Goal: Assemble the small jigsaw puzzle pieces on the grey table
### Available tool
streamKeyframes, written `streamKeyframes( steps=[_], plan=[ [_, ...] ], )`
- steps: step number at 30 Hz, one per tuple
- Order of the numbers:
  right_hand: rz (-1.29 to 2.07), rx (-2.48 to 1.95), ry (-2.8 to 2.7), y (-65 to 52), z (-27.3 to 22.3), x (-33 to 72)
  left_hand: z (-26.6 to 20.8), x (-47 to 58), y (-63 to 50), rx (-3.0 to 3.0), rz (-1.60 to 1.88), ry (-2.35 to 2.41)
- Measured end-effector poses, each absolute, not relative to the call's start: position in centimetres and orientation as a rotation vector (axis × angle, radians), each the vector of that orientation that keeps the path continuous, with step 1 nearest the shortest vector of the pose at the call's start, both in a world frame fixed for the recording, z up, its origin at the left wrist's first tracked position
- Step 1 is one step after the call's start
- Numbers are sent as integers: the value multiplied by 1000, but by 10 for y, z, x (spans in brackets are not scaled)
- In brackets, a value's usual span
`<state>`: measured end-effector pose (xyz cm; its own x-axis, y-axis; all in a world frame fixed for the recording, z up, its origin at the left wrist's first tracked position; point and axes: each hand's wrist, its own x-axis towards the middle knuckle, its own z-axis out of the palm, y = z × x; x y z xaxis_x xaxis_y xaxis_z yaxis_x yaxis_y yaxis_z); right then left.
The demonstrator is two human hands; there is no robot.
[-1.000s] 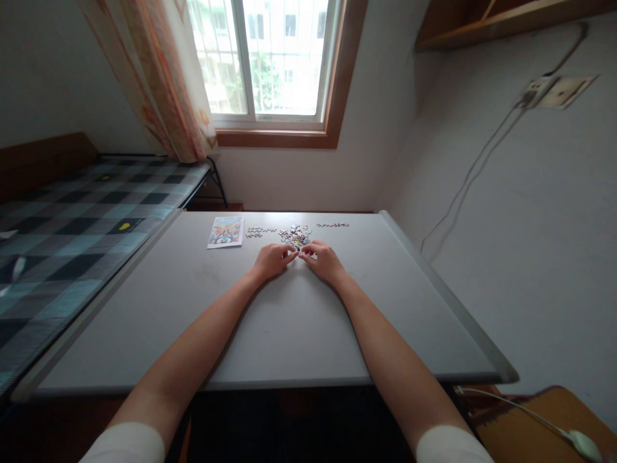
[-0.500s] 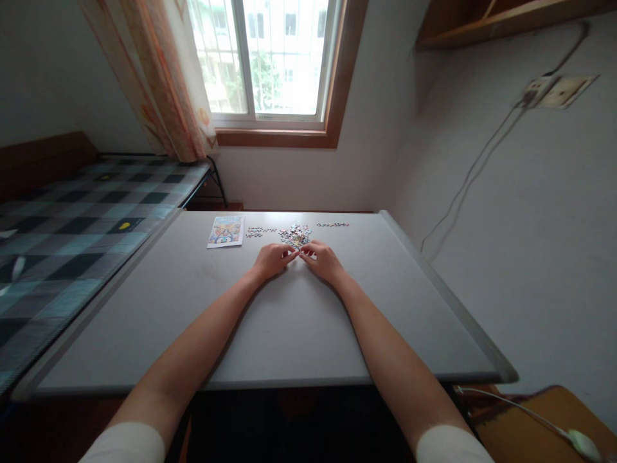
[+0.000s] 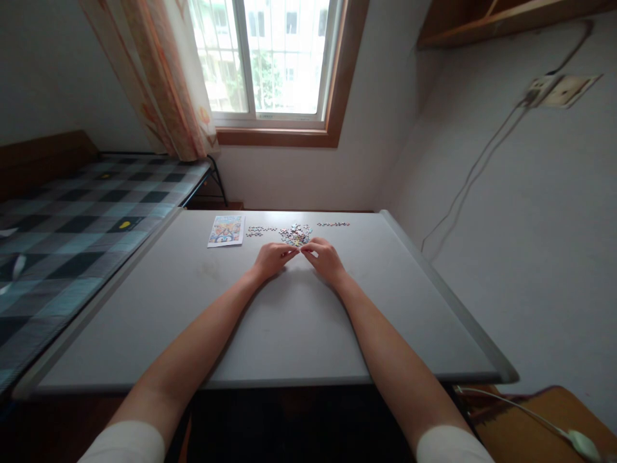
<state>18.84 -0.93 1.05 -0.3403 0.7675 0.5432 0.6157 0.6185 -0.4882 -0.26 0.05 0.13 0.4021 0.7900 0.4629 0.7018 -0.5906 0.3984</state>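
Observation:
A loose pile of small, many-coloured jigsaw puzzle pieces (image 3: 295, 233) lies towards the far side of the grey-white table (image 3: 289, 321). Just on the near side of the pile, my left hand (image 3: 274, 259) is closed in a pinch, its fingertips pointing right. My right hand (image 3: 325, 260) faces it, also pinched, the two sets of fingertips almost touching. A tiny bit between them looks like a jigsaw piece; its details are too small to see. Left of the pile are short rows of pieces (image 3: 255, 229), and to its right runs one row of pieces (image 3: 333, 224).
A printed picture sheet (image 3: 225, 231) lies on the table left of the rows. A bed with a checked cover (image 3: 96, 199) stands along the left. Beyond the table is a window (image 3: 284, 58); a cable (image 3: 463, 186) hangs down the right wall.
The fingers of my right hand have shifted slightly at the pinch. Both hands stay in nearly the same spot; the pile and rows look the same.

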Motion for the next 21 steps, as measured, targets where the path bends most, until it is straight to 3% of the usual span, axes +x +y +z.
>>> streamKeyframes(
  steps=[21],
  plan=[
    [205, -1010, -2054, -4, 2, 189, -5, -4, 3, 2598, 1124, 1236]
  ],
)
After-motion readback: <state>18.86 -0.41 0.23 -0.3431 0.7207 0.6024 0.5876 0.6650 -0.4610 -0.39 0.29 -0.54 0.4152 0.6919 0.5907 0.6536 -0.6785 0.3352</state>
